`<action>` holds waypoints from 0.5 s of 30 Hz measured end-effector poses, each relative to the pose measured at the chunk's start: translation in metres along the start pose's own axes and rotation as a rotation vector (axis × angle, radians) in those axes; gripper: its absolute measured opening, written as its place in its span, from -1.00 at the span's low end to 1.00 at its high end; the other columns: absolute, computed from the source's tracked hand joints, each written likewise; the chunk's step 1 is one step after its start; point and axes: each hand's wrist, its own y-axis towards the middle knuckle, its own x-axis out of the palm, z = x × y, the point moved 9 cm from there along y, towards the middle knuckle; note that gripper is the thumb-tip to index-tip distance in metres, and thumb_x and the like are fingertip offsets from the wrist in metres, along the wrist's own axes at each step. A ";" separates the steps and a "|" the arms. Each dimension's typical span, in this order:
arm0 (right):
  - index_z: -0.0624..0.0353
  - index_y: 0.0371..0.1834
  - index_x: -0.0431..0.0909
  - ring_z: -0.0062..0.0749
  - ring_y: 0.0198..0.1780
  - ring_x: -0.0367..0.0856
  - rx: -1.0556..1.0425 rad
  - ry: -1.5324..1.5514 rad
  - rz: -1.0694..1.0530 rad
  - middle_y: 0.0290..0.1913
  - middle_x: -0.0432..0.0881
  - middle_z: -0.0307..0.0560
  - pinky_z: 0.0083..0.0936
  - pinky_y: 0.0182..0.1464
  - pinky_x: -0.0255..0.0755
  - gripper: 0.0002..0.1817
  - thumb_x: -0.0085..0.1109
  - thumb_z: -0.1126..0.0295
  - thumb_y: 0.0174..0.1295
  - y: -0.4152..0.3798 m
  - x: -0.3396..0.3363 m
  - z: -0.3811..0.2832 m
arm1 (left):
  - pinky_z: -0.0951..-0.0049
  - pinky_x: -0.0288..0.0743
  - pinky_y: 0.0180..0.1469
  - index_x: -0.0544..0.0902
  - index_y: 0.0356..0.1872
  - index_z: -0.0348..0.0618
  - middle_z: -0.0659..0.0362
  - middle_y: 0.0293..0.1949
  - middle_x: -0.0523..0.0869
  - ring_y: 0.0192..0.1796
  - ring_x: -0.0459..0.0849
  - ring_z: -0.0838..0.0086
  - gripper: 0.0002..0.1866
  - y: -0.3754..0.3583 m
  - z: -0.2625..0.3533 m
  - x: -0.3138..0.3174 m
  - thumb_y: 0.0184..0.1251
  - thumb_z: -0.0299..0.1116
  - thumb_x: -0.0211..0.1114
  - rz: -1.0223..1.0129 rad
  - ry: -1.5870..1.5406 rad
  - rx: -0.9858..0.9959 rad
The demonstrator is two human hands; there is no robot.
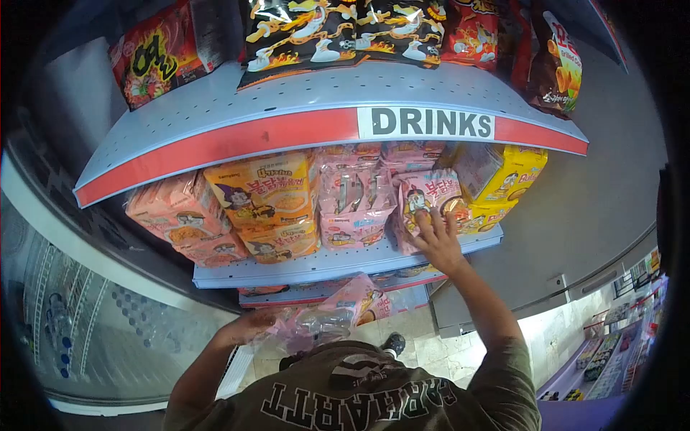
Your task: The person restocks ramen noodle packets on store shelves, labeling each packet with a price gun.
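Observation:
My left hand (251, 327) is closed on the edge of a pink noodle multipack (345, 305), held low in front of my shirt. Its clear plastic wrap looks loose and crumpled. On the shelf, my right hand (440, 244) lies with fingers spread against the front of a pink noodle pack (424, 190). Left of that pack is a stack of pink packs (352, 230) in clear wrap. Yellow noodle packs (503, 176) stand on its right side. Farther left are orange noodle packs (266, 194) and a stack of salmon-pink packs (183, 219).
The upper shelf (287, 100), with a red strip and a DRINKS label (431, 123), overhangs the packs. Black snack bags (302, 36) and red bags (471, 32) sit on it. A glass-fronted cooler (108, 309) stands left; a grey panel (589, 208) stands right.

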 end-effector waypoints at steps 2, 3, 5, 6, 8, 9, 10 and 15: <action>-0.36 0.07 0.44 0.03 0.35 0.21 0.092 0.051 0.019 0.34 0.28 -0.09 0.20 0.27 0.07 -0.63 0.05 0.22 0.16 0.012 0.008 0.001 | 0.32 0.27 0.26 0.27 0.36 -0.22 0.15 0.17 0.51 0.19 0.45 0.42 -0.27 0.000 -0.007 -0.001 0.26 -0.11 0.33 0.028 -0.018 -0.005; -0.36 0.08 0.44 0.03 0.35 0.21 0.144 0.075 0.028 0.34 0.28 -0.09 0.20 0.28 0.05 -0.63 0.06 0.22 0.16 0.019 0.013 0.003 | 0.31 0.27 0.26 0.26 0.36 -0.21 0.15 0.17 0.51 0.19 0.44 0.42 -0.27 0.000 -0.008 -0.003 0.26 -0.11 0.33 0.038 -0.023 -0.011; -0.40 0.21 0.40 0.04 0.38 0.16 0.161 0.137 0.015 0.37 0.23 -0.08 0.22 0.32 -0.01 -0.44 0.20 0.16 0.05 0.025 0.017 0.001 | 0.32 0.27 0.26 0.26 0.36 -0.19 0.15 0.18 0.50 0.20 0.43 0.43 -0.29 0.003 0.005 0.007 0.27 -0.13 0.33 0.002 0.032 0.011; -0.41 0.24 0.38 0.04 0.39 0.14 0.177 0.211 -0.010 0.38 0.22 -0.09 0.22 0.32 -0.02 -0.39 0.24 0.15 0.03 0.027 0.014 0.002 | 0.32 0.26 0.27 0.26 0.36 -0.19 0.15 0.19 0.49 0.21 0.43 0.43 -0.29 0.004 0.015 0.015 0.27 -0.13 0.33 -0.009 0.038 0.008; -0.38 0.31 0.35 0.04 0.43 0.07 0.217 0.344 -0.076 0.38 0.21 -0.07 0.25 0.32 -0.05 -0.25 0.35 0.13 -0.08 0.026 0.002 0.001 | 0.33 0.18 0.33 0.23 0.38 -0.18 0.13 0.24 0.45 0.26 0.37 0.46 -0.27 0.016 0.017 0.013 0.27 -0.11 0.32 0.021 0.178 0.009; -0.34 0.30 0.37 0.04 0.44 0.06 0.221 0.349 -0.076 0.38 0.20 -0.06 0.27 0.32 -0.05 -0.26 0.35 0.13 -0.08 0.025 -0.011 0.002 | 0.34 0.20 0.31 0.23 0.38 -0.17 0.14 0.25 0.43 0.26 0.38 0.46 -0.26 0.022 0.002 0.009 0.27 -0.10 0.32 0.022 0.060 -0.069; -0.31 0.28 0.39 0.04 0.44 0.06 0.226 0.354 -0.079 0.39 0.20 -0.05 0.28 0.32 -0.05 -0.28 0.35 0.14 -0.08 0.023 -0.024 0.001 | 0.35 0.22 0.30 0.23 0.38 -0.17 0.15 0.27 0.42 0.26 0.38 0.46 -0.26 0.027 -0.015 0.007 0.27 -0.08 0.31 0.021 -0.057 -0.151; 0.01 0.14 0.52 0.03 0.42 0.15 0.495 0.826 -0.230 0.40 0.22 0.06 -0.05 0.36 0.09 -0.41 0.35 0.07 0.00 -0.038 -0.030 -0.022 | 0.59 0.34 -0.28 0.56 0.06 -0.11 0.28 -0.16 0.58 -0.28 0.46 0.65 -0.62 0.071 -0.094 0.019 0.29 -0.16 0.27 0.111 -0.604 -0.413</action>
